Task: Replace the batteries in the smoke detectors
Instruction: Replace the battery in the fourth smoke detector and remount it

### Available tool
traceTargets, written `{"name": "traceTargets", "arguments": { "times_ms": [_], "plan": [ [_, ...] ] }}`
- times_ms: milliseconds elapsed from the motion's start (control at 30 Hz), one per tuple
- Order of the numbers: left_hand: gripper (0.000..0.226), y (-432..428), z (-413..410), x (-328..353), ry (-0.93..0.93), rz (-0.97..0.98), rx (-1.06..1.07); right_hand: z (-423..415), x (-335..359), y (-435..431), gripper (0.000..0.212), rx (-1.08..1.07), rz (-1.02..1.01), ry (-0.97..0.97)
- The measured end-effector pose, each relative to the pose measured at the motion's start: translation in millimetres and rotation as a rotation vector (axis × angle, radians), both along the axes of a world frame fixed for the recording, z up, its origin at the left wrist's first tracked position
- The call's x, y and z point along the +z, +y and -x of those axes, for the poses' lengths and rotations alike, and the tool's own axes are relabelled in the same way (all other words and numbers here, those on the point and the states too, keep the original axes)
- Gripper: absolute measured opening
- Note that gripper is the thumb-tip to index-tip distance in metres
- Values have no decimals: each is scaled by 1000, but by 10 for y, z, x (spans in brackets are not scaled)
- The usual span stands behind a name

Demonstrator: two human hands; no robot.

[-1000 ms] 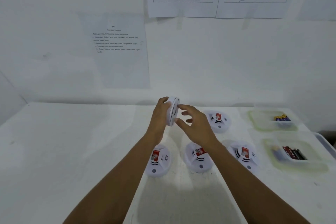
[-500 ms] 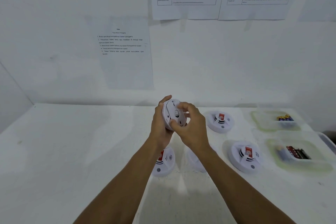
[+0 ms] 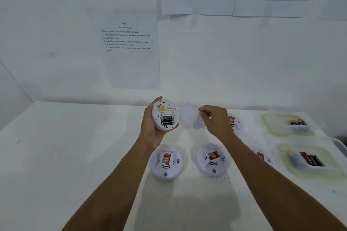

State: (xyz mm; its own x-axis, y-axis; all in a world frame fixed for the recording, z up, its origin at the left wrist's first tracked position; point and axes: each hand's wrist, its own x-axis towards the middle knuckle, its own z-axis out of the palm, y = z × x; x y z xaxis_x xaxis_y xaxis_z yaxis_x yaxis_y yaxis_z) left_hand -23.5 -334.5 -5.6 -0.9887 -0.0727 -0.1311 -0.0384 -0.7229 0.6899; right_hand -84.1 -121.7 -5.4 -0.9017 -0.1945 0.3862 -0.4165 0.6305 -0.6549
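Note:
My left hand [image 3: 151, 129] grips a white round smoke detector [image 3: 164, 114] above the table, its back facing me with two black batteries [image 3: 166, 120] showing in the open compartment. My right hand [image 3: 216, 120] pinches the detector's white back cover [image 3: 190, 118], blurred, just right of the detector. Several more white detectors with red labels lie face up on the table: one [image 3: 166, 163] under my left wrist, one [image 3: 213, 161] beside it, others [image 3: 235, 123] partly hidden by my right arm.
A clear tray [image 3: 272, 125] at the far right holds blue and yellow batteries [image 3: 298, 123]. A nearer tray [image 3: 285, 155] holds red and black batteries [image 3: 311, 158]. Printed sheets [image 3: 129, 43] hang on the white wall behind the white table [image 3: 75, 155].
My right hand has pulled the back cover off the detector and moved it to the right. The left hand has turned the detector so that its battery compartment faces me.

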Motion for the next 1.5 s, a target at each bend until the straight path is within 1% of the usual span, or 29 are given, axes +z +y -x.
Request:
{"name": "traceTargets", "arguments": {
  "times_ms": [100,167,333,400,500,567,633,767,900,1033,1200,1267,1333,1400,1500],
  "plan": [
    [40,-37,-40,-11,4,-26,-4,148,-111,-2,20,65,-188,-102],
    [41,-42,-57,-4,-3,-38,-16,214,-162,-42,22,73,-272,-147],
    [41,-43,-71,-17,-11,-54,-28,245,-191,-96,23,49,-319,-181],
    [41,-35,-74,-12,-9,-58,-27,177,-152,-124,21,43,-269,-139],
    [38,36,-90,28,12,-64,-19,-79,-44,-253,17,47,-7,-40],
    [34,122,-120,53,35,-83,-13,-329,67,-392,21,76,126,-12],
    [35,208,-173,81,60,-92,-13,-552,161,-523,28,90,189,-8],
    [37,290,-310,156,95,-111,-21,-812,220,-662,39,66,188,-20],
    [36,314,-445,210,117,-73,0,-976,254,-710,52,3,172,-11],
    [35,327,-558,234,132,-6,36,-1118,326,-754,56,-38,148,-12],
    [34,350,-654,231,135,69,51,-1256,386,-797,55,-105,153,-31],
    [33,346,-683,230,134,62,55,-1299,385,-795,55,-100,161,-49],
    [33,326,-705,227,129,27,54,-1343,373,-782,48,-62,174,-40],
    [34,300,-715,214,116,-21,47,-1383,330,-758,38,4,169,33],
    [34,316,-704,193,78,-80,10,-1392,230,-667,26,74,106,137]
  ]
}}
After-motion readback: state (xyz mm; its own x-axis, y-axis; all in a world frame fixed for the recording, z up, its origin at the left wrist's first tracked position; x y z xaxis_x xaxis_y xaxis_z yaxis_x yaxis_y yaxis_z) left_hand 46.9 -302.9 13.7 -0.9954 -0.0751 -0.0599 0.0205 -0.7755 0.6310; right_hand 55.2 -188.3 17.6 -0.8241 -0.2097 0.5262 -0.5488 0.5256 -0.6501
